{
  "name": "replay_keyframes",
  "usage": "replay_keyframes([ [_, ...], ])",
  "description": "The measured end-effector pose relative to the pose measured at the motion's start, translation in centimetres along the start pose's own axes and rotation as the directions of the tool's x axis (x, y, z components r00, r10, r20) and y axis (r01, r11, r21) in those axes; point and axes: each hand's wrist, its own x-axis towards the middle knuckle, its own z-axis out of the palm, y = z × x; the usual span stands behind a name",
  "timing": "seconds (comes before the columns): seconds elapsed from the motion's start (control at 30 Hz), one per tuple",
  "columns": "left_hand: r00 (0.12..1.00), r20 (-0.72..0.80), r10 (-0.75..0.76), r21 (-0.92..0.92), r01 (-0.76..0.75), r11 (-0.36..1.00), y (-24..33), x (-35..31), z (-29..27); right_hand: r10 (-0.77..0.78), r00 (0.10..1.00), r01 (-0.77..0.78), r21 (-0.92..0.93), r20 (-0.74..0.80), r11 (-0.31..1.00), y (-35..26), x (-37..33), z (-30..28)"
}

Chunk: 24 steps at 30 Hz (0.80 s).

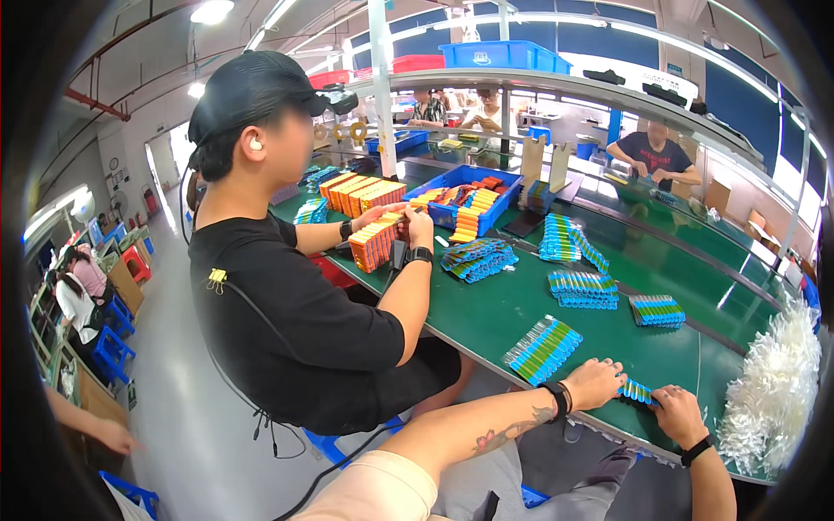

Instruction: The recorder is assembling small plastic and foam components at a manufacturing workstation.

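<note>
Low over the near edge of the green table [486, 300], a short row of blue cylindrical battery cells [637, 392] spans the gap between my hands. The fingers of my left hand [595, 384] close on its left end, and those of my right hand [679, 415] grip the right end. Part of the row is hidden by my fingers. Just left of my left hand lies a flat block of blue cells with a green band [546, 350]. Beyond my hands sit a smaller block [658, 311] and a stacked block [583, 289] of similar cells.
A heap of white strips [773, 391] rises at the right. At my left, a co-worker in black [278, 313] holds an orange block [379, 241]. A blue crate [469, 201] with orange packs stands further back, beside more blue cell stacks [478, 259]. A shelf [573, 80] runs overhead.
</note>
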Motion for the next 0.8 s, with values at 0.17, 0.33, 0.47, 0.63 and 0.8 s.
replay_keyframes([
  [0.17, 0.992, -0.029, 0.122, 0.170, -0.115, 0.979, -1.0, -0.6, 0.6, -0.040, 0.999, 0.042, 0.083, -0.035, 0.996, -0.2, -0.2, -0.5],
  [0.33, 0.960, -0.037, 0.276, 0.342, -0.247, 0.907, -0.4, -0.5, 0.4, -0.052, 0.996, 0.053, 0.019, -0.069, 0.998, 0.4, -2.2, -0.6],
  [0.47, 0.937, -0.003, 0.349, 0.329, -0.329, 0.885, 0.7, -0.7, -1.4, -0.072, 0.997, 0.069, -0.070, -0.039, 0.995, -1.1, -3.2, -2.1],
  [0.63, 0.922, -0.016, 0.387, 0.336, -0.359, 0.871, 1.2, -3.5, -3.6, -0.090, 0.996, 0.088, -0.114, -0.008, 0.990, -2.7, -4.4, -1.6],
  [0.8, 0.901, -0.055, 0.430, 0.263, -0.403, 0.877, 2.4, -4.5, -4.5, -0.127, 0.991, 0.122, -0.126, -0.038, 0.985, -4.2, -6.6, -3.1],
])
